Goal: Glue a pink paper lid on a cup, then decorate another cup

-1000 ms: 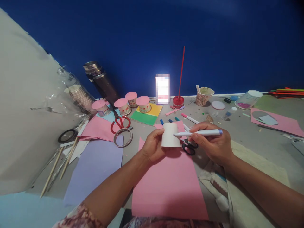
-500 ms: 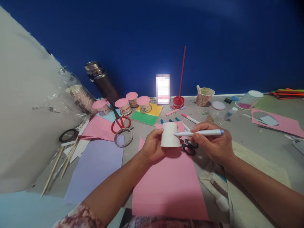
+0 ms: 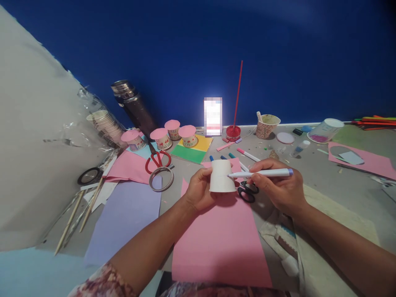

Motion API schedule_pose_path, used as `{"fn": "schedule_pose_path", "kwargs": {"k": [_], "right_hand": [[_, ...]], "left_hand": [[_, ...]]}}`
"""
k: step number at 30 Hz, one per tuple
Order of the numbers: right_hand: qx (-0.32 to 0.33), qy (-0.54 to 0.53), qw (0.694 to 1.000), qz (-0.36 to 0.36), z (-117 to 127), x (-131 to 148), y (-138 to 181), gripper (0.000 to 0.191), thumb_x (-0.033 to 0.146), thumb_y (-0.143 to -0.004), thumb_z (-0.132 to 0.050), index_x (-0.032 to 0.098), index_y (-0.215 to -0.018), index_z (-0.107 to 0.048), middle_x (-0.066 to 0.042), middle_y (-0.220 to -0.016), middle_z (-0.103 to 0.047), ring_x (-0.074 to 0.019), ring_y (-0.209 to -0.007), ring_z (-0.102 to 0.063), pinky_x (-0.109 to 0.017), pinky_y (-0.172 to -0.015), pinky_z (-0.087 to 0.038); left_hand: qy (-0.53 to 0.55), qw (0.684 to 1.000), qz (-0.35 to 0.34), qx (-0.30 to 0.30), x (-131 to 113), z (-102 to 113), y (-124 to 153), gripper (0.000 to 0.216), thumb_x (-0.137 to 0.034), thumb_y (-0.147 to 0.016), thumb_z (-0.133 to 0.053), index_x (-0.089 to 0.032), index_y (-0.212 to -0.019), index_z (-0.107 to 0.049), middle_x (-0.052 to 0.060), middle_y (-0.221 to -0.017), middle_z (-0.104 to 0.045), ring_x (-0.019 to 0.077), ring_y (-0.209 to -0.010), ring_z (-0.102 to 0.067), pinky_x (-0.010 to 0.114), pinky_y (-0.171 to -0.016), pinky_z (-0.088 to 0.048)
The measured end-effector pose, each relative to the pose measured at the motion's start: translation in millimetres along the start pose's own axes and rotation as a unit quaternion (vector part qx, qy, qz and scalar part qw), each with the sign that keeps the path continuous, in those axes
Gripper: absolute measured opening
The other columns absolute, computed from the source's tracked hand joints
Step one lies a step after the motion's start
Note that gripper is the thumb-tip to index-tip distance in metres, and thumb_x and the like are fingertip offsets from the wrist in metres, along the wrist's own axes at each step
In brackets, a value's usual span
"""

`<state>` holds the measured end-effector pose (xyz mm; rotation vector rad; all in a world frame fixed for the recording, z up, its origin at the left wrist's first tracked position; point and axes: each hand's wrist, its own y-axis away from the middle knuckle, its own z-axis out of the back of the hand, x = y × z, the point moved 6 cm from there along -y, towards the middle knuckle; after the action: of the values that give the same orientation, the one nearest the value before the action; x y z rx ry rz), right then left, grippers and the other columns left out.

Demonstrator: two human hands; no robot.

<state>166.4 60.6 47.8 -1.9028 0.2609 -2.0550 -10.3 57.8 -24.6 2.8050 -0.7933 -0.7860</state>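
My left hand is closed round the left side of a white paper cup, held upside down with its wide rim low. In my right hand lies a white felt-tip pen with a purple end, its tip at the right part of the cup's wall. A faint line seems to show on the wall by the tip. Below the cup a pink sheet of paper lies on the table. Black-handled scissors lie just right of the cup, partly hidden behind it.
Several decorated cups with pink round tops stand at the back left, near red-handled scissors and a tape roll. A black flask leans behind them. A purple sheet lies left. A patterned cup stands back right.
Hands, cup and pen keep almost the same pose. The pen tip stays at the cup wall, with a faint line now slightly visible there. The whole view has shifted very slightly.
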Motion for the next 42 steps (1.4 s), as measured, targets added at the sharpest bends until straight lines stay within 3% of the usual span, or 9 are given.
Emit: {"fn": "schedule_pose_path", "kwargs": {"k": [5, 10, 20, 35, 42], "right_hand": [[-0.012, -0.030, 0.999, -0.020, 4, -8, 0, 0.024, 0.047, -0.086, -0.084, 0.024, -0.085, -0.076, -0.001, -0.066, -0.074, -0.0155, -0.051, -0.069, -0.024, -0.045, -0.055], [-0.025, -0.081, 0.996, -0.037, 12, -23, -3, 0.025, 0.047, -0.087, -0.084, 0.024, -0.091, -0.077, -0.002, -0.071, -0.075, -0.0156, -0.063, -0.073, -0.023, -0.056, -0.058], [-0.011, -0.031, 0.999, -0.034, 4, -12, 0, 0.029, 0.050, -0.086, -0.083, 0.021, -0.086, -0.075, -0.002, -0.066, -0.075, -0.0156, -0.052, -0.070, -0.023, -0.045, -0.056], [-0.010, -0.004, 1.000, -0.016, 8, -14, -3, 0.022, 0.042, -0.087, -0.082, 0.020, -0.086, -0.077, -0.003, -0.067, -0.076, -0.0148, -0.059, -0.071, -0.021, -0.054, -0.057], [-0.011, -0.007, 1.000, -0.026, 7, -16, -2, 0.027, 0.047, -0.086, -0.082, 0.020, -0.087, -0.076, -0.003, -0.067, -0.075, -0.0161, -0.056, -0.070, -0.023, -0.051, -0.056]], "left_hand": [[0.005, 1.000, -0.002, 0.014, 0, -2, 0, 0.051, -0.032, -0.085, -0.061, -0.004, -0.127, -0.069, 0.018, -0.102, -0.080, 0.0301, -0.091, -0.076, 0.043, -0.091, -0.056], [0.002, 1.000, -0.012, 0.017, -2, -2, 1, 0.049, -0.032, -0.084, -0.063, -0.007, -0.126, -0.069, 0.020, -0.102, -0.079, 0.0313, -0.094, -0.076, 0.045, -0.094, -0.055], [-0.007, 0.999, -0.037, -0.002, -3, -1, 0, 0.043, -0.025, -0.079, -0.068, -0.008, -0.118, -0.068, 0.017, -0.098, -0.078, 0.0315, -0.092, -0.076, 0.046, -0.092, -0.056], [-0.008, 0.999, -0.037, -0.010, -3, -1, 0, 0.041, -0.024, -0.079, -0.068, -0.008, -0.117, -0.068, 0.016, -0.097, -0.079, 0.0306, -0.091, -0.076, 0.045, -0.095, -0.055], [-0.017, 0.998, -0.050, -0.016, -3, -2, 1, 0.042, -0.025, -0.079, -0.070, -0.008, -0.117, -0.068, 0.016, -0.098, -0.079, 0.0310, -0.091, -0.076, 0.046, -0.093, -0.056]]}}
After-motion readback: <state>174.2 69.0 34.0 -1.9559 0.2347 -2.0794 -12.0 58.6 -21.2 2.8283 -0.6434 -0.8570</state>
